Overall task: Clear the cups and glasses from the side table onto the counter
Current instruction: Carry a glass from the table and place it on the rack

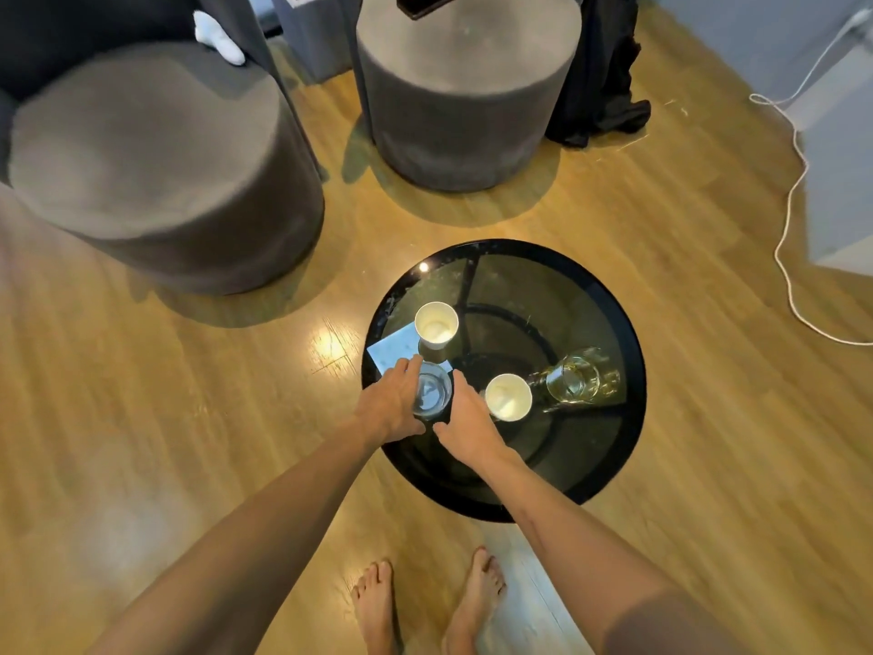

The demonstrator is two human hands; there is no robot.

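Two grey stools (467, 87), white cable (793, 191), perhaps a phone (427, 3)

Sitting on the round black glass side table (614, 446): 2 white paper cups, one toward the far side (436, 323) & one nearer (508, 397); 2 clear glasses, one by the left edge (431, 390) & one on the right (583, 376); 1 pale square card (394, 351). Reaching in over it: 2 hands, left (394, 401) & right (465, 418). Standing on the wood floor: 2 grey round poufs, left (156, 167) & right (465, 92), w/ 1 dark phone (425, 3) lying on the right one; 2 bare feet (378, 602); 1 white cable (793, 182) trailing.
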